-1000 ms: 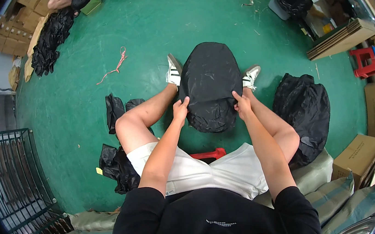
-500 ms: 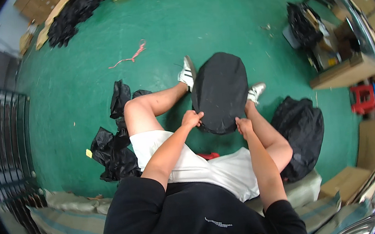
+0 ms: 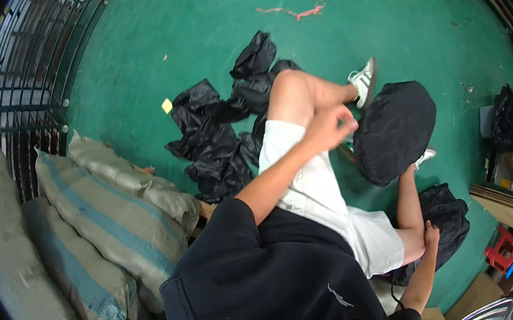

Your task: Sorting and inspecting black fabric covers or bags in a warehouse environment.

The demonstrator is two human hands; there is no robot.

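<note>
A black oval fabric-covered piece lies tilted between my lower legs, against my right shin, with neither hand on it. My left hand hovers over my left thigh, just left of the piece. Its fingers are bent and smeared by motion, and I see nothing held in them. Beyond my right knee sits a bulky black fabric bag. My right hand is at its near side, fingers together on the fabric; the fingertips are partly hard to make out. A thin dark cord hangs near my right forearm.
Crumpled black bags lie left of my legs on the green floor. Stuffed woven sacks fill the left side below a metal rack. Pink string lies ahead. Cardboard and a red stool stand at right.
Both hands have let go of the oval piece, which now leans to the right. My left hand has drawn back; my right hand has moved to the bulky bag. The view has turned left.
</note>
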